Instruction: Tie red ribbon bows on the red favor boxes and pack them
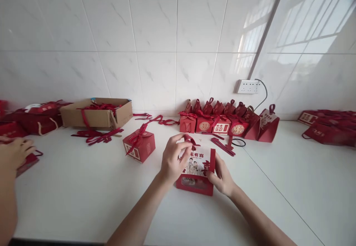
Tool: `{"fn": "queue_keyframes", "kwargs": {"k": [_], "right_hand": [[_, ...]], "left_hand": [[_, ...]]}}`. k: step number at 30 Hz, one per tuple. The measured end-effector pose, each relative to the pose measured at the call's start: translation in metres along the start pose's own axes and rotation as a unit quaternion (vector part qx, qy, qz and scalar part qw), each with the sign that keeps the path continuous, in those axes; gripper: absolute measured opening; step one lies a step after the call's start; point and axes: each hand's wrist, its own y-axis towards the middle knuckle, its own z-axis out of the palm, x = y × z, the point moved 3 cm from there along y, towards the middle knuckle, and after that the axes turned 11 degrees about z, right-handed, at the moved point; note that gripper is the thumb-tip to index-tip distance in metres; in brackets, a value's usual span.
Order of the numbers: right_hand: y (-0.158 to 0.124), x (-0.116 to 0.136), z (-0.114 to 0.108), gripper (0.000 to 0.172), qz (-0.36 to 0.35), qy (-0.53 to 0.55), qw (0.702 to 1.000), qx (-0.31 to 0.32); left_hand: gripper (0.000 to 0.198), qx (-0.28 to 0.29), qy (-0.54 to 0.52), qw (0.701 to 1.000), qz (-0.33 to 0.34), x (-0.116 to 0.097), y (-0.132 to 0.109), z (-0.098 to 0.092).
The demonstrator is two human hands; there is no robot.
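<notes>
Gift box (196, 168): while the right hand (223, 176) grips its right side, it stands on the table (83, 201), below and right of the frame's centre
Ribbon loop (190, 138): at the box's top, pinched in the left hand (172, 159)
Ribbon step: seemingly fastening the top; next calls for a steady box, careful pull
Tied box (145, 147): beyond, left of centre
Boxes in a row (221, 125): by the wall (155, 23), right of centre

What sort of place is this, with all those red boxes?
Perhaps a small workroom or a home; I can't tell which. A long white counter runs along a tiled wall, with a cardboard box of red ribbons and a row of red gift boxes on it.
</notes>
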Motion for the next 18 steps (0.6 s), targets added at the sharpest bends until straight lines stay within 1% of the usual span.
{"fn": "queue_keyframes", "kwargs": {"k": [2,4,6,9,12,15,17,18], "right_hand": [[0.001,-0.002,0.0,0.023,0.017,0.027,0.999,0.016],[0.003,-0.004,0.001,0.028,0.04,0.052,0.997,0.026],[0.004,-0.005,0.002,0.03,0.06,0.069,0.995,0.037],[0.005,-0.004,0.004,0.03,0.081,0.087,0.991,0.056],[0.005,-0.001,0.005,0.031,0.096,0.102,0.987,0.073],[0.004,0.001,0.006,0.032,0.1,0.103,0.986,0.08],[0.004,0.0,0.006,0.032,0.098,0.097,0.988,0.076],[0.003,-0.001,0.005,0.032,0.097,0.093,0.988,0.072]], "left_hand": [[0.019,-0.022,-0.092,0.995,-0.035,0.003,0.0,0.0],[0.022,-0.02,-0.137,0.987,-0.075,0.006,-0.001,0.0],[0.022,0.004,-0.127,0.987,-0.097,0.008,0.0,-0.002],[0.013,0.029,-0.123,0.986,-0.11,0.009,0.004,-0.007],[0.007,0.055,-0.171,0.976,-0.126,0.005,0.01,-0.008],[0.009,0.072,-0.205,0.964,-0.153,0.001,0.013,-0.006],[0.006,0.084,-0.197,0.965,-0.153,-0.001,0.014,-0.005],[0.005,0.092,-0.187,0.968,-0.141,-0.001,0.014,-0.005]]}}
